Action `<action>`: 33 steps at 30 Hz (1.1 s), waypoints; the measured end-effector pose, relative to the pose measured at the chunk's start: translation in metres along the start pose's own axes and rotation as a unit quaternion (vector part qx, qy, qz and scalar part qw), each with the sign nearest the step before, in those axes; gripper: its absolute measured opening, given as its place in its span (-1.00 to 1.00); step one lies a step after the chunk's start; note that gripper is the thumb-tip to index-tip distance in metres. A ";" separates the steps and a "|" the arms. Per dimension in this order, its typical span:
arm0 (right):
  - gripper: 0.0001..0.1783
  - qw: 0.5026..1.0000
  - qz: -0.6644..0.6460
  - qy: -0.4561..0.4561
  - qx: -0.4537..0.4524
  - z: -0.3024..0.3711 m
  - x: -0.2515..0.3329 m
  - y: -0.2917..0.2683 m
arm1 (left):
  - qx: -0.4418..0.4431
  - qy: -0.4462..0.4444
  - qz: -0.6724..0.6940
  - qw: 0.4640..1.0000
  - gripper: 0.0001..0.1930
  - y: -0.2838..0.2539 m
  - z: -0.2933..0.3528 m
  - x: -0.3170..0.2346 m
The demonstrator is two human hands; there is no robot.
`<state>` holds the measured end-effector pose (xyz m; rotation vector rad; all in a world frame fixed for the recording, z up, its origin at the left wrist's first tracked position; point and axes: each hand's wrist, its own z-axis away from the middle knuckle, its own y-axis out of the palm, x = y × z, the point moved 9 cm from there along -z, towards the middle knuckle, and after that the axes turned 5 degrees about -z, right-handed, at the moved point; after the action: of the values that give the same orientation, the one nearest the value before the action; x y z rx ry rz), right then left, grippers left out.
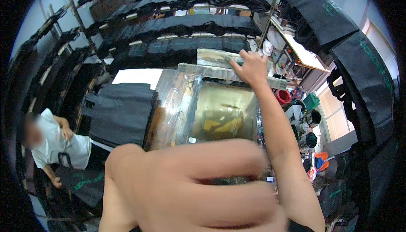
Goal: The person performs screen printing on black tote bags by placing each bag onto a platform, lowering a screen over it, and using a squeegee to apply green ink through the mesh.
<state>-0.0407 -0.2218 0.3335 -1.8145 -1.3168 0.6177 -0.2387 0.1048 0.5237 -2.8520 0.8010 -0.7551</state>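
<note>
Very close and partly blurred, my left hand [198,185] fills the lower middle of the head view. The back of it faces me, its fingers point right with a gap between them, and I see nothing in them; the fingertips and palm side are hidden. Farther off, my right arm reaches up to the far end of a printing screen [224,109] with a yellowish mesh. My right hand [253,68] is closed over the top of a paint-stained squeegee [213,57], which leans at the screen's far frame rail [190,69].
Black fabric bags lie stacked [120,113] left of the screen, beside a stained wooden board [169,109]. Paint pots [312,118] and a red tub [282,96] stand at the right. Racks hold rows of black bags [186,20]. A person in a white shirt [69,141] is at left.
</note>
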 end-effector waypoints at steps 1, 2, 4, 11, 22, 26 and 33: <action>-0.35 1.000 -0.017 0.004 0.016 -0.001 0.003 -0.001 | 0.009 -0.013 -0.006 1.000 -0.78 -0.004 -0.001 -0.001; -0.36 1.000 -0.009 0.015 0.004 -0.005 -0.003 -0.008 | 0.015 -0.019 -0.003 1.000 -0.79 -0.004 -0.003 -0.001; -0.36 1.000 0.005 0.026 0.004 -0.002 -0.015 -0.007 | -0.046 -0.034 -0.009 0.998 -0.80 0.016 0.005 0.002; -0.34 1.000 -0.010 0.015 0.018 -0.014 -0.015 0.006 | -0.077 -0.123 -0.027 0.989 -0.79 0.014 0.021 0.016; -0.33 1.000 0.004 0.013 0.003 -0.023 -0.009 -0.002 | 0.390 -0.481 -0.241 0.747 -0.59 -0.029 0.411 0.047; -0.34 1.000 0.023 0.014 -0.011 -0.026 -0.021 -0.002 | 0.466 -0.664 -0.415 0.411 -0.40 -0.144 0.558 0.018; -0.36 1.000 0.002 0.008 -0.022 -0.034 -0.017 -0.001 | 0.536 -0.675 -0.455 0.224 -0.41 -0.205 0.650 -0.014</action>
<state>-0.0213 -0.2486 0.3522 -1.8543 -1.3269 0.5779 0.1604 0.2555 -0.0084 -1.1062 -1.2335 0.9707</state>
